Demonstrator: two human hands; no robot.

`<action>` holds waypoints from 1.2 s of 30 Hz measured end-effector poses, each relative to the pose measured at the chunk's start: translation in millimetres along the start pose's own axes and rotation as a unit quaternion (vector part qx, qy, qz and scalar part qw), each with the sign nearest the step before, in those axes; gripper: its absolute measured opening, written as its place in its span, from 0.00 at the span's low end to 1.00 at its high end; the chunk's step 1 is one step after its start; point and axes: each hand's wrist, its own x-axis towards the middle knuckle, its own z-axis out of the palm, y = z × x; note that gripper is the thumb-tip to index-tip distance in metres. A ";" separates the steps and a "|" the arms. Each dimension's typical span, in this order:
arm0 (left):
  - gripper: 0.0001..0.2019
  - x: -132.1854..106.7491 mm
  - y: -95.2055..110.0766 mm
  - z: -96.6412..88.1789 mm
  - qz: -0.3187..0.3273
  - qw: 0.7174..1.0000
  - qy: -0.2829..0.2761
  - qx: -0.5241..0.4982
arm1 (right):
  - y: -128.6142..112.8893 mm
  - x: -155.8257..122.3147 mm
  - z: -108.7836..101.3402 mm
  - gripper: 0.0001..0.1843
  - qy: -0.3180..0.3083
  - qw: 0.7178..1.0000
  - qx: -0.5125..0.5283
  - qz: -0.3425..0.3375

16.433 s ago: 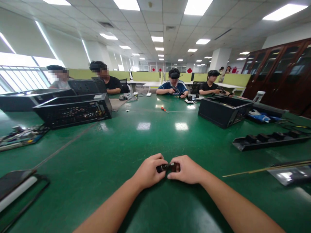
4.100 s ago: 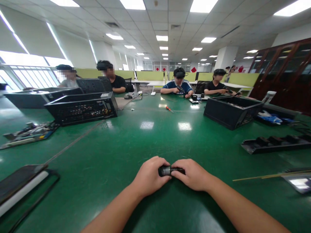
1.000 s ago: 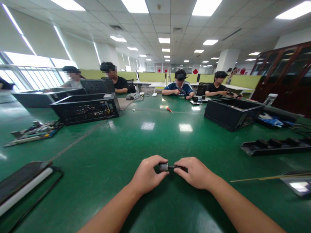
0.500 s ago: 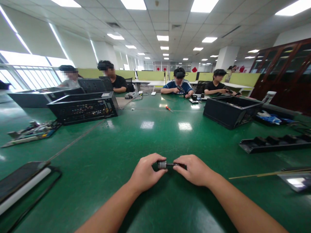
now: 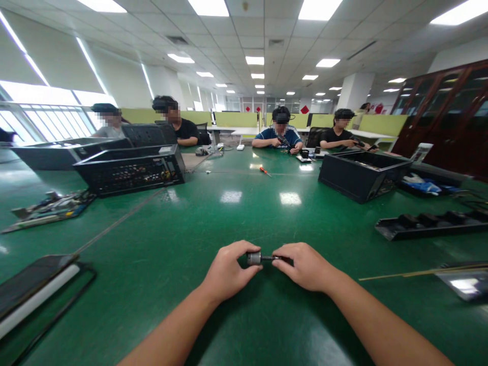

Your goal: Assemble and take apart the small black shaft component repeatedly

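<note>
Both my hands meet low over the green table (image 5: 229, 223), near its front edge. My left hand (image 5: 227, 270) pinches the silvery metal end of a small dark cylindrical part (image 5: 254, 258) between thumb and fingers. My right hand (image 5: 305, 266) is closed round the thin black end of the same part, which lies level between the two hands. The middle of the part is the only bit that shows; both ends are hidden in my fingers.
An open black computer case (image 5: 131, 170) stands at the left and another (image 5: 362, 175) at the right. A circuit board (image 5: 48, 209), a black bracket strip (image 5: 430, 224), a flat dark panel (image 5: 34, 287) and a red screwdriver (image 5: 265, 171) lie about. Several people sit at the far side.
Over the last second my hands have drifted slightly up the picture with the part held the same way. Earlier my fingers covered more of it; its silvery end now shows.
</note>
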 end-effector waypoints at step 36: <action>0.14 1.1 -3.0 -4.1 0.003 1.000 0.025 0.009 | 4.8 -0.8 -1.9 0.13 0.006 1.000 0.004 0.018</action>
